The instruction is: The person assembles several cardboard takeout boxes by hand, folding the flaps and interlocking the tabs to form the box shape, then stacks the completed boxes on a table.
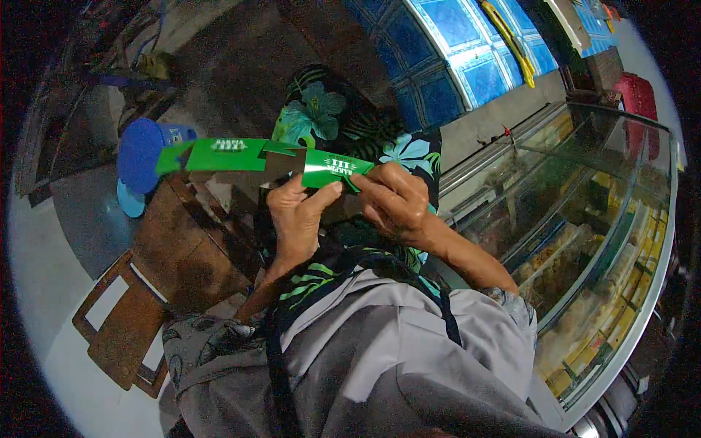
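A green printed cardboard box (226,155), partly unfolded, stretches out to the left in front of me, above my lap. White print shows on its panels. My left hand (298,212) pinches the lower edge of its right-hand panel between thumb and fingers. At that panel's right end, my right hand (394,198) has its fingers closed on the card, by a bent corner flap. The fingertips of the right hand are partly hidden behind the card and knuckles.
To the right stands a glass display case (577,190) with goods inside. A blue tiled-pattern cloth (467,55) covers a surface at the far right, with a yellow strip-like thing (511,45) on it. Blue plastic containers (140,155) and a brown wooden chair (175,255) are at the left.
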`<act>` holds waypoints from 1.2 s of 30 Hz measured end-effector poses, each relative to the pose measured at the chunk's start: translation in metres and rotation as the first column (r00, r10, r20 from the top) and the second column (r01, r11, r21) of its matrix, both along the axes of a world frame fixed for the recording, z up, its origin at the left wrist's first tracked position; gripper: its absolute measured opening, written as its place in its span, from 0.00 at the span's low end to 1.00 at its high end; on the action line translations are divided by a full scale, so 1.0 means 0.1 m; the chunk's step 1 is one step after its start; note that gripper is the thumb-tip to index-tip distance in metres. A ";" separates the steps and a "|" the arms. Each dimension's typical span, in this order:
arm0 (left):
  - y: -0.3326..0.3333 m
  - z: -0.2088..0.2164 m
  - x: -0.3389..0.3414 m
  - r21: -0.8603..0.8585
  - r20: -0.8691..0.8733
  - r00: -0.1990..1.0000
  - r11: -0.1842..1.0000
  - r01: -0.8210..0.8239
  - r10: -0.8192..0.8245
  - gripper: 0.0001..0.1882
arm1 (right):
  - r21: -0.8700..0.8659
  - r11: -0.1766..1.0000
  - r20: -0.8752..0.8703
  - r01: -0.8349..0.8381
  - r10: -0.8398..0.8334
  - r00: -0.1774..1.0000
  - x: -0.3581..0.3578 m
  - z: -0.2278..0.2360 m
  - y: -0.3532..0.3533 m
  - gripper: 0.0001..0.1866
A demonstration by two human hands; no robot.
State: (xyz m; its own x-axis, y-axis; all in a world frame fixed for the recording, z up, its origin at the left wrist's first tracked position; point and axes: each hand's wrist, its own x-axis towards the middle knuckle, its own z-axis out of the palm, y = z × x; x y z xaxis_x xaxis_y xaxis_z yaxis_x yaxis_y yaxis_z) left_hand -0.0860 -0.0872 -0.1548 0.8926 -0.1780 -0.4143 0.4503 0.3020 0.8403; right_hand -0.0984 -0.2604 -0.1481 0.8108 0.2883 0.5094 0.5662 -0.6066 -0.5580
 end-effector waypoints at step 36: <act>0.29 0.10 0.15 -0.091 0.051 0.898 0.894 0.439 -0.436 0.14 | 0.350 0.842 -0.763 0.411 0.002 0.646 0.15 0.11 0.16 0.08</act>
